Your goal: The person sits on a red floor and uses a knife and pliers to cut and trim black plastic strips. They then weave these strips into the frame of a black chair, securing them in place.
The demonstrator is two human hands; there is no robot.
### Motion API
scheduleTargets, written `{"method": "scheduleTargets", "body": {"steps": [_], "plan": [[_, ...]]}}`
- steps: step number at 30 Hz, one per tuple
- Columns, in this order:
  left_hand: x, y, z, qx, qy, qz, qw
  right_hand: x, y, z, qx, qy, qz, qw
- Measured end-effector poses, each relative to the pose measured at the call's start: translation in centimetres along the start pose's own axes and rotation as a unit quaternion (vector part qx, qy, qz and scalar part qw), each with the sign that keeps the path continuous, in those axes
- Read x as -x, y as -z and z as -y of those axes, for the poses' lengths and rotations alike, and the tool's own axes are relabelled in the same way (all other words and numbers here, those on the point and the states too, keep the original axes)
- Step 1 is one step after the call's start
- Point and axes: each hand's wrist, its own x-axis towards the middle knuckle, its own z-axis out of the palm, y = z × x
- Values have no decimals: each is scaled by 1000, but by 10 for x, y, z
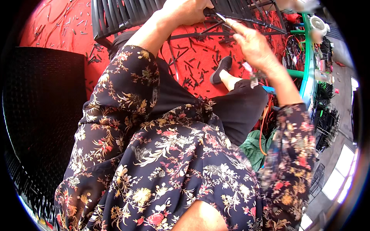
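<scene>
At the top of the view a black frame wrapped with flat dark strips [123, 15] stands in front of me. My left hand [187, 11] is closed at its lower rail, fingers curled together; whatever they pinch is hidden. From the right, my right hand [252, 46] grips a slim, pointed metal blade [221, 17], its tip angled toward the left fingertips. Most of this tool lies inside the fingers, so its exact kind does not show. A loose dark strip [175, 63] hangs below the rail.
Short black offcuts [192, 73] litter the red floor covering [154, 50]. A large black woven panel [44, 115] stands at my left. Along the right are a green tubular frame [307, 57], a small white fan [318, 24], an orange cord [262, 134] and green cloth [254, 148].
</scene>
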Motion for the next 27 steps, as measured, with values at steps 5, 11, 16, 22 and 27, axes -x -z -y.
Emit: {"method": "scheduleTargets", "body": {"steps": [5,11,16,22,27], "plan": [[6,1,-9,5,-42,-69,997,-8,38,6,60,87,71,992],[15,5,-21,22,-46,-115,992,31,-67,9,-99,-9,-237,966],[9,4,-15,15,-53,-106,993,5,-90,9,-125,29,-335,933],[7,4,-11,9,-1,-74,997,32,-50,-4,-199,18,-221,955],[6,10,-11,-4,-9,-63,998,23,-34,-9,-113,20,-148,982]]}}
